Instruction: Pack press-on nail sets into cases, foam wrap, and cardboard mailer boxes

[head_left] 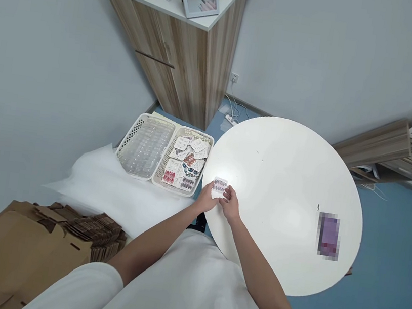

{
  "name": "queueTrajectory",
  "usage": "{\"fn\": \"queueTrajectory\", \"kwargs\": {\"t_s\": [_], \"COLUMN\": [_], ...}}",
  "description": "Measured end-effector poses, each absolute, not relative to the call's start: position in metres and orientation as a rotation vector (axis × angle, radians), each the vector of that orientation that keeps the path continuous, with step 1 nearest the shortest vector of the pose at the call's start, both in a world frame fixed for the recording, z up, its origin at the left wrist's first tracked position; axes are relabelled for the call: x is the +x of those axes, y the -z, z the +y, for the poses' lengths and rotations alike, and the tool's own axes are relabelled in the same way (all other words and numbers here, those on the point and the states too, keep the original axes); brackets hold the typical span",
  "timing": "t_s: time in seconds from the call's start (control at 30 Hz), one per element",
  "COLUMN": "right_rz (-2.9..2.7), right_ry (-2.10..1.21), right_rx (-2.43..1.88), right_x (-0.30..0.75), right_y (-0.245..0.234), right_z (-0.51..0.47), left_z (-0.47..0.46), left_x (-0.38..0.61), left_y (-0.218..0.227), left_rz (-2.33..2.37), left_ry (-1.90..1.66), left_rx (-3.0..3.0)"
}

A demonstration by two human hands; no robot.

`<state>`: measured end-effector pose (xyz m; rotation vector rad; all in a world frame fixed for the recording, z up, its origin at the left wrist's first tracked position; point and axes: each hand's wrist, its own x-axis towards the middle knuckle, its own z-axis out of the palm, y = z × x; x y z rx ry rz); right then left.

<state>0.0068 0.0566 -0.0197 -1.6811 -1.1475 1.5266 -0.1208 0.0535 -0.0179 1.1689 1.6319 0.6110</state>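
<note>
A small white card of press-on nails, with two rows of dark, shiny nails, is held over the near left edge of the round white table. My left hand grips the card's left side. On its right side, the bent fingers of my right hand hold the card too. Just left of the table, a white basket contains several more nail cards, some red, some dark, some showing printed backs. Beside it, another white basket holds stacked clear plastic cases.
A pixelated purple object lies on the table's right side. Flattened cardboard boxes and white foam sheeting are at lower left. A wooden cabinet stands behind the baskets, with a power strip on the floor near it.
</note>
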Motion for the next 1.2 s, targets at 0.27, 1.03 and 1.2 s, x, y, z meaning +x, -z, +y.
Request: {"fn": "queueTrajectory", "kwargs": {"t_s": [0.27, 1.03, 1.2], "right_rz": [-1.177, -1.522, -1.733], "right_ry": [-1.543, -1.522, -1.239], "right_rx": [-1.665, -1.541, -1.675], "right_x": [0.008, 0.058, 0.043], "right_y": [0.023, 0.030, 0.013], "right_z": [0.060, 0.027, 0.023], "left_z": [0.055, -0.078, -0.106], "left_x": [-0.124, -0.145, -0.172], "left_y": [0.018, 0.006, -0.001], "left_rz": [1.600, 1.884, 1.947], "left_ry": [-0.636, -0.735, -0.787], "left_rx": [1.155, 0.983, 0.867]}}
